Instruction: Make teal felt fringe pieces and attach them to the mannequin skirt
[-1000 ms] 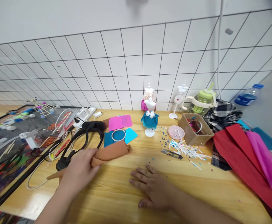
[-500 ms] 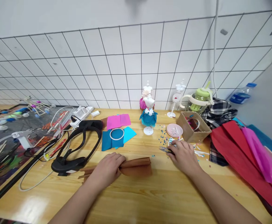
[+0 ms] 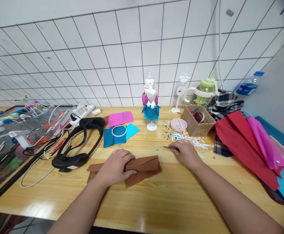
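Note:
My left hand [image 3: 117,166] lies over a folded sheet of brown paper [image 3: 145,164], fingers curled across its top and the thumb along the near side. To the right, my right hand [image 3: 186,153] is closed around a small pair of scissors [image 3: 171,148], whose blades point left toward the brown paper; the handles are mostly hidden by the fingers. White paper strips [image 3: 195,141] and tiny blue scraps lie just beyond the right hand. Between and behind the hands stands a small dress form in a teal skirt [image 3: 151,113].
A pink dish [image 3: 179,125] and a cardboard box [image 3: 197,125] stand at the back right, near red paper [image 3: 244,146]. On the left lie a black headset strap [image 3: 70,161], a white ring [image 3: 119,126] and teal paper [image 3: 108,138]. A second dress form [image 3: 180,92] stands by the wall.
My right hand has drawn the scissors back toward me, away from the paper strips. The brown paper under my left hand has turned slightly, showing more of its top face. The view has tilted down.

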Available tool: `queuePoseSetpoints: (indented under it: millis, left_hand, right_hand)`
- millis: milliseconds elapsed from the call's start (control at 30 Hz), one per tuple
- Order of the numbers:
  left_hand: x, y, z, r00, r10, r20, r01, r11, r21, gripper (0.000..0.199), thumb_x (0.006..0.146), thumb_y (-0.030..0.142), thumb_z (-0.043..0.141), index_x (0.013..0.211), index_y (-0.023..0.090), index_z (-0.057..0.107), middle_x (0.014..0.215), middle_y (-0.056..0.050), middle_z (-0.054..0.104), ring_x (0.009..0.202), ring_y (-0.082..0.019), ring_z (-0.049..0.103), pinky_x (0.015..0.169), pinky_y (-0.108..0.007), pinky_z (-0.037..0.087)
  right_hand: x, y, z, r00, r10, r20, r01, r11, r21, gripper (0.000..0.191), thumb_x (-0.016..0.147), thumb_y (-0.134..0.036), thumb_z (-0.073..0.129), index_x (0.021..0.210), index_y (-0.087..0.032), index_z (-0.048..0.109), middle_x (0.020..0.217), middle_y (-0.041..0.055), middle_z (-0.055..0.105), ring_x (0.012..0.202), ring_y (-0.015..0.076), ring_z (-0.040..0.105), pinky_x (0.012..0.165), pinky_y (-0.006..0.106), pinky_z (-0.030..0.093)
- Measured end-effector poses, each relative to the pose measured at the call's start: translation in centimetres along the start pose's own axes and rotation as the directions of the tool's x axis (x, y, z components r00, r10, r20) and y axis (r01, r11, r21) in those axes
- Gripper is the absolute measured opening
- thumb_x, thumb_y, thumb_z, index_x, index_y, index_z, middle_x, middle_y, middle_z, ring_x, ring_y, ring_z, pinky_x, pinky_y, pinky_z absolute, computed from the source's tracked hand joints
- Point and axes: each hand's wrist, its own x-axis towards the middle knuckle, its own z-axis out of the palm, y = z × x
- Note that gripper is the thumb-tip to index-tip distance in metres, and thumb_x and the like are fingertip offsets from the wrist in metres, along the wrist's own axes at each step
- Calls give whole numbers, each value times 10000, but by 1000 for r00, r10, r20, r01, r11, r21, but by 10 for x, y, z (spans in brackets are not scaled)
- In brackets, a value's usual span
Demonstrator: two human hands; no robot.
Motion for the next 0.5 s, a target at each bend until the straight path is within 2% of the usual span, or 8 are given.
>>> queuePoseSetpoints:
  millis: [67,133,200,267,300,367,433,500]
  left_hand:
    - [-1,-1,2,1000,2,-19,-2,1000,-5,327,783,426,647,1042,227,633,1029,-66,654,1001,-255,576,903,-395,414]
    - [-2,-4,5,999,4,-46,-4,1000,-2,299,849,401,572,1082,225,632,1022,-73,675,989,-245,596,885,-382,428]
    - [-3,-8,7,997,7,-71,-7,1000,11,326,918,393,467,1159,229,613,1007,-77,698,957,-229,624,854,-359,443]
    - [-4,-12,8,997,-3,-80,6,999,41,362,954,402,385,1187,237,607,960,-74,720,894,-218,651,805,-339,452]
    - [-5,-14,8,997,-10,-71,14,998,57,373,962,409,360,1175,242,616,936,-70,728,865,-215,660,784,-331,452]
    - [-6,-16,7,999,-20,-32,22,998,66,382,965,426,338,1140,259,634,925,-60,737,847,-213,667,766,-315,448]
    - [-3,-19,7,999,-36,14,35,999,33,371,958,438,346,1119,278,639,955,-48,737,861,-207,664,762,-297,443]
    - [7,-22,4,996,-80,47,81,997,-18,354,946,440,362,1074,278,650,957,-42,730,858,-205,654,742,-286,437]
  right_hand:
    - [-1,-9,-4,999,35,-7,-34,988,153,177,884,-310,536,926,-260,701,920,54,689,944,251,554,862,403,350]
    - [3,-26,-6,992,126,-2,-111,880,462,225,888,-389,511,898,-228,668,945,78,676,951,260,562,857,411,392]
    - [10,-46,-4,967,192,166,-246,545,801,327,906,-481,439,822,-211,602,973,91,676,916,251,602,783,391,463]
    - [19,-62,3,952,127,278,-305,377,875,406,923,-517,352,734,-209,537,1050,105,681,930,246,638,712,373,515]
    - [24,-66,7,934,99,343,-357,248,901,384,905,-516,393,715,-208,520,1105,115,672,979,253,639,722,381,530]
    - [30,-65,12,912,204,355,-377,75,923,341,852,-535,485,769,-210,545,1180,126,646,1067,263,618,748,406,546]
    - [31,-56,13,880,401,253,-297,52,953,360,802,-563,551,916,-224,591,1262,109,603,1167,255,560,808,412,538]
    - [29,-44,9,879,445,172,-232,83,969,409,757,-558,621,1014,-239,603,1292,80,587,1205,235,528,874,377,512]
